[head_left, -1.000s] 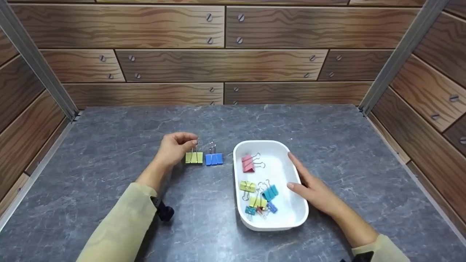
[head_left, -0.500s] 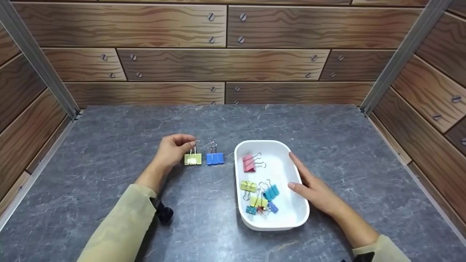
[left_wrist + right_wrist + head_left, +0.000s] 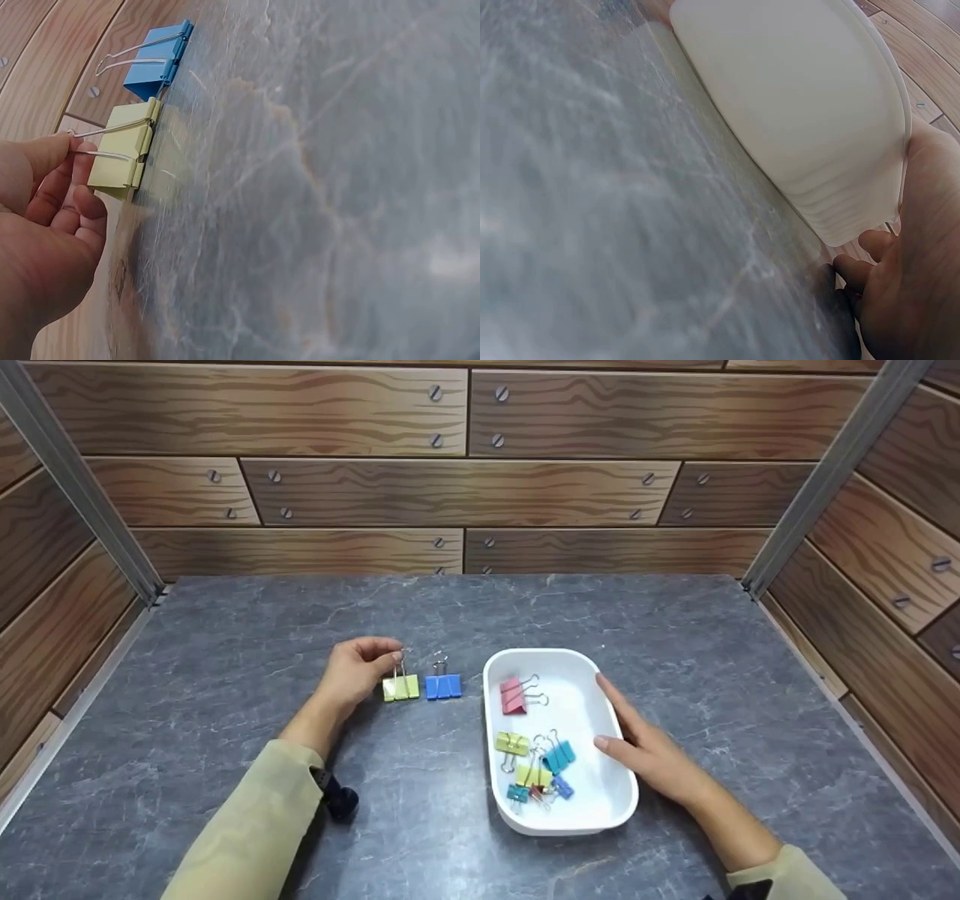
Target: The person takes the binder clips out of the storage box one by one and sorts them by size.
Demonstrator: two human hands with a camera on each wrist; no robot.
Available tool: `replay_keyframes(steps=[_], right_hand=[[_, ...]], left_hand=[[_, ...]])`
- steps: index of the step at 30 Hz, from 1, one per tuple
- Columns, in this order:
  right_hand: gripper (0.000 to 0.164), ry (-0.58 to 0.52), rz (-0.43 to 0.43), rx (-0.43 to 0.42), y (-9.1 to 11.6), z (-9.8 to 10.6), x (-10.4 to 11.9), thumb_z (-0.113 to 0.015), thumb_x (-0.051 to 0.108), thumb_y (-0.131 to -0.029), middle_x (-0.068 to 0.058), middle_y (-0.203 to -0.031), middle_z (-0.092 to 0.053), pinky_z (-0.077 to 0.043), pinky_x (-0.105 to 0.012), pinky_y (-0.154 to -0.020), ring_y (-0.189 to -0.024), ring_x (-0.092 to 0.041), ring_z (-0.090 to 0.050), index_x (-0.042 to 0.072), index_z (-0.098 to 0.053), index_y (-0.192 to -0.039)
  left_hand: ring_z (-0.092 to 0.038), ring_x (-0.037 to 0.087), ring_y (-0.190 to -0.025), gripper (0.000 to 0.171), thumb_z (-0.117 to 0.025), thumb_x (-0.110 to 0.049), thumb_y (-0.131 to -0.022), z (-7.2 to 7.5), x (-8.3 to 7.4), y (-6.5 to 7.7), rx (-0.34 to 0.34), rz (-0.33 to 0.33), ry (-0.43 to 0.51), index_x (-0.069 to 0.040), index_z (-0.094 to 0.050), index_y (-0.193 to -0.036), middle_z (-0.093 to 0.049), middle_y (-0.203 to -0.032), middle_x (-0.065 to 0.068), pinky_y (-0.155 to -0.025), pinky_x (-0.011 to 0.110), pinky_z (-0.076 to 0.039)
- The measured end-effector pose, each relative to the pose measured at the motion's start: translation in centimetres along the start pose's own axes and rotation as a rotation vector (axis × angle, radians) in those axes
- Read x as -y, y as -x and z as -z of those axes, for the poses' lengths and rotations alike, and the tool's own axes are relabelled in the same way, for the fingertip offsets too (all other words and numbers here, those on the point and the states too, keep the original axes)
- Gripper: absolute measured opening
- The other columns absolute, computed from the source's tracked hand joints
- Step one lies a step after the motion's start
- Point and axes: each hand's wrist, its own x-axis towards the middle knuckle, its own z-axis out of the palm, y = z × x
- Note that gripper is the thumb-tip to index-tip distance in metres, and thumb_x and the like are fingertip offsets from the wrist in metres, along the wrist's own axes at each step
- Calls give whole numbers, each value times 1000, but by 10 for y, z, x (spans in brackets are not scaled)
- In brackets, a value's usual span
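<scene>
My left hand point(image 3: 358, 671) pinches the wire handles of a yellow-green binder clip point(image 3: 401, 688), which stands on the table with its handles up. Thumb and fingertips meet at the handle ends in the left wrist view, where the clip point(image 3: 124, 146) shows side-on. Just right of it stands a blue binder clip point(image 3: 443, 687), also handles up, a narrow gap between them. My right hand point(image 3: 649, 754) holds the right side of a white plastic tub point(image 3: 628, 802), thumb over the rim and other fingers along the outside. The tub's outer wall fills much of the right wrist view.
Inside the tub lie a pink binder clip point(image 3: 514, 696) near the far end and several smaller clips in yellow, teal, red and blue, bunched at the near left. The grey marbled table point(image 3: 420, 840) ends at wood-patterned walls point(image 3: 450, 491) behind and on both sides.
Held by my left hand, the yellow-green clip has shifted slightly left, then slightly right toward the blue clip. My right hand and the tub stay in place.
</scene>
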Motion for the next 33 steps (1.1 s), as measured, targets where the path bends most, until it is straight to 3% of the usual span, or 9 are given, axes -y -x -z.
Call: replay_keyframes(steps=[7,18,26,33], right_hand=[[83,23,-21,-6,0,0,-1,-66,25,-106,-11,-175,-20,-45,-24,-106,-153,-33,-33,37,-16,-171],[82,24,-9,-12,1,1,0,-67,25,-105,-14,-173,-24,-51,-26,-100,-149,-36,-39,37,-18,-171],[83,7,-12,-6,1,2,0,-67,23,-105,-18,-172,-26,-53,-28,-98,-148,-37,-41,37,-17,-171],[82,13,-17,-6,1,0,-1,-67,26,-106,-17,-172,-26,-52,-28,-100,-149,-37,-40,38,-17,-170]], left_hand=[[-65,9,-82,23,-72,2,-96,0,0,0,5,2,2,13,-72,-117,-75,-94,3,-74,21,-53],[-67,10,-86,26,-75,-2,-97,12,-12,2,18,23,-18,9,-73,-121,-76,-100,4,-76,23,-54],[-68,19,-109,29,-73,-10,-101,20,-44,6,93,-13,-89,2,-71,-128,-74,-122,13,-94,28,-54],[-69,22,-109,28,-76,-11,-100,2,-86,9,250,-91,-156,-4,-74,-127,-74,-123,15,-94,32,-56]])
